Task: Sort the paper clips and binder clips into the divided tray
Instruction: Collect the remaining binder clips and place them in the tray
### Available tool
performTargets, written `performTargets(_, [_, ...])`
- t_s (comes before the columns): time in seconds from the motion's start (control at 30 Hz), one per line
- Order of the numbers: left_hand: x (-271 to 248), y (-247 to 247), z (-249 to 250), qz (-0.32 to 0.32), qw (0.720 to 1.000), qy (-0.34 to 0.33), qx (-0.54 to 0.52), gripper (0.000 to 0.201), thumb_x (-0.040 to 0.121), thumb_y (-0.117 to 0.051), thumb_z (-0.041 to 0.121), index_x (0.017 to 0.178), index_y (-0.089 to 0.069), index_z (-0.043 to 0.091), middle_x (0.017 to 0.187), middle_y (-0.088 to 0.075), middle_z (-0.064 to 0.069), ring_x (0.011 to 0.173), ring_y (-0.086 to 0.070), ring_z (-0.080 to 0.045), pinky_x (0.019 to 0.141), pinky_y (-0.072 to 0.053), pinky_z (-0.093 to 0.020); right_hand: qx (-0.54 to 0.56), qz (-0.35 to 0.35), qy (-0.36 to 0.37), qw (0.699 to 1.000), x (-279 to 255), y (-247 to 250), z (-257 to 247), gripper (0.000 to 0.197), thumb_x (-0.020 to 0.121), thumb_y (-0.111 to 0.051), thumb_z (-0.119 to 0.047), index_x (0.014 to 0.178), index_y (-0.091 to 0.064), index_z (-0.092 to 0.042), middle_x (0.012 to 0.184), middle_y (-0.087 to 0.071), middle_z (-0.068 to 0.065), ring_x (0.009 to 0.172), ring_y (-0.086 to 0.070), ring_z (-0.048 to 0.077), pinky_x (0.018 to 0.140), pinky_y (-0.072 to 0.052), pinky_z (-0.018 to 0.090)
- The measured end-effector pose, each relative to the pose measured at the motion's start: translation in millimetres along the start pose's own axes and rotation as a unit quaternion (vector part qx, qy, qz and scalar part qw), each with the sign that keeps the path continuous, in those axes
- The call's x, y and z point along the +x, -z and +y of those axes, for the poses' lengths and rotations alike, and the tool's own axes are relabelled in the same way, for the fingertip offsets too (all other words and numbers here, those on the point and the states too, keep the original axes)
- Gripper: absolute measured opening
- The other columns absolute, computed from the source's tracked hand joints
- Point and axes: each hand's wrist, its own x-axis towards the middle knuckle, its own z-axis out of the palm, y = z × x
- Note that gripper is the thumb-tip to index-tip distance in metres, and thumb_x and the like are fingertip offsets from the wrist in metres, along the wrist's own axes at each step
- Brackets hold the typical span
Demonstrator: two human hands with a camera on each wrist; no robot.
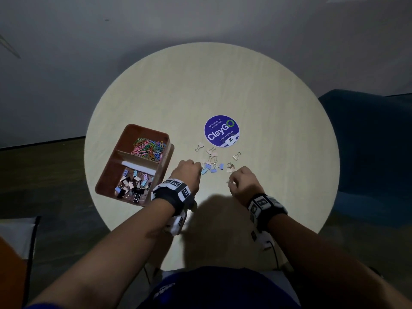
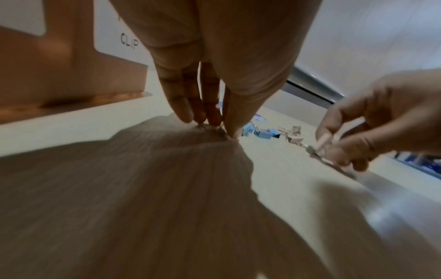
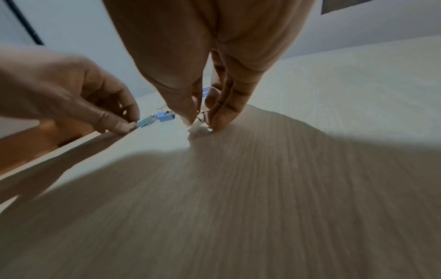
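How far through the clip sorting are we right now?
Mostly done. The paper clips fill the tray's far compartment and many binder clips the near one. In hand: the left hand pinches a light blue binder clip, the right hand a pale one. Left: about a dozen loose binder clips on the table.

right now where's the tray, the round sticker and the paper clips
tray (image 1: 133, 128): head view, far rim.
round sticker (image 1: 217, 136): head view, on its white lettering.
paper clips (image 1: 149, 148): head view, middle of the heap in the far compartment.
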Motion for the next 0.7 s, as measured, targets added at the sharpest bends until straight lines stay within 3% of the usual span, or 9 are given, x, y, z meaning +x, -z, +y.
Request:
performTargets(0.1, [-3.8,-1.3,1.0,0.025,1.0,-0.008,-0.005,0.025,0.091,-0.055,0.029,0.111,-0.058,0.014,0.102,-0.062,-0.008,0.096,-0.055,-0.028,0.081,-0.05,-0.039,0.038,0.049,-0.007,0.998,5.6,8.5,-0.2,0.008,0.084,-0.064,-0.01,0.09,-0.068,-0.007,0.1,-0.059,0.012,0.096,-0.057,0.028,0.076,-0.033,0.021])
performTargets(0.3, [2.9,4.5,8.4,0.049,0.996,-0.015,-0.071,0.028,0.09,-0.057,0.029,0.113,-0.061,0.013,0.106,-0.058,-0.009,0.096,-0.056,-0.028,0.083,-0.049,-0.037,0.028,0.065,-0.008,0.997,25.1,25.3,-4.3,0.016,0.089,-0.063,-0.015,0.103,-0.066,-0.009,0.109,-0.058,0.011,0.1,-0.055,0.026,0.08,-0.036,0.023])
performTargets(0.4, [8.2,5.7,12.2,0.031,0.998,-0.024,-0.052,0.023,0.093,-0.055,0.024,0.11,-0.062,0.012,0.104,-0.055,-0.009,0.088,-0.058,-0.029,0.078,-0.051,-0.038,0.016,0.053,-0.011,0.998,31.2,26.6,-7.9,0.017,0.091,-0.061,-0.018,0.106,-0.065,-0.011,0.113,-0.056,0.009,0.102,-0.055,0.025,0.085,-0.044,0.029])
performTargets(0.53, [6.8,0.5,14.5,-0.006,1.0,-0.024,-0.014,0.019,0.087,-0.058,0.012,0.106,-0.061,0.011,0.1,-0.053,-0.009,0.08,-0.059,-0.031,0.072,-0.054,-0.041,-0.02,0.029,-0.017,0.999,34.9,24.1,-13.9,0.016,0.091,-0.059,-0.018,0.105,-0.065,-0.012,0.108,-0.061,0.009,0.099,-0.057,0.026,0.08,-0.046,0.032])
performTargets(0.7, [1.0,-5.9,14.6,-0.031,1.0,-0.006,-0.001,0.03,0.08,-0.072,0.018,0.107,-0.06,0.014,0.096,-0.052,-0.007,0.076,-0.06,-0.028,0.071,-0.056,-0.041,-0.023,0.027,-0.028,0.999,33.4,24.9,-17.5,0.016,0.092,-0.057,-0.017,0.104,-0.067,-0.013,0.103,-0.063,0.009,0.095,-0.06,0.027,0.076,-0.049,0.033])
